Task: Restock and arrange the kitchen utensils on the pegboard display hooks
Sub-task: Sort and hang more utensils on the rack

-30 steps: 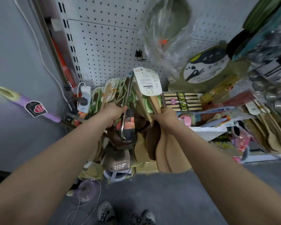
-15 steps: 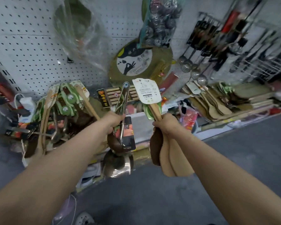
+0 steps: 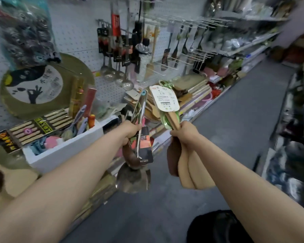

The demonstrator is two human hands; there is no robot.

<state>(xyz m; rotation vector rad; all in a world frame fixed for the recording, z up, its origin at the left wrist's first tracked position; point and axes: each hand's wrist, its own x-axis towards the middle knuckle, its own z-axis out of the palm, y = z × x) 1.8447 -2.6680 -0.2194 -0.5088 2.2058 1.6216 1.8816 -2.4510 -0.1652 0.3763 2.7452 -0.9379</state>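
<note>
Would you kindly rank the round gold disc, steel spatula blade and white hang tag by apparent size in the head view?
Largest: round gold disc.
Then steel spatula blade and white hang tag, about alike; unranked.

Black-and-orange card sleeve (image 3: 145, 149) on steel tongs (image 3: 143, 111), gripped in left hand (image 3: 130, 128): white letters "NG IAYU" along lower edge, start covered. White oval paper tag (image 3: 165, 99) on pale wooden spatulas (image 3: 197, 174), gripped in right hand (image 3: 184, 134): barcode, print too small to read. Black chopstick box (image 3: 42, 127): yellow characters, too blurred to read
</note>
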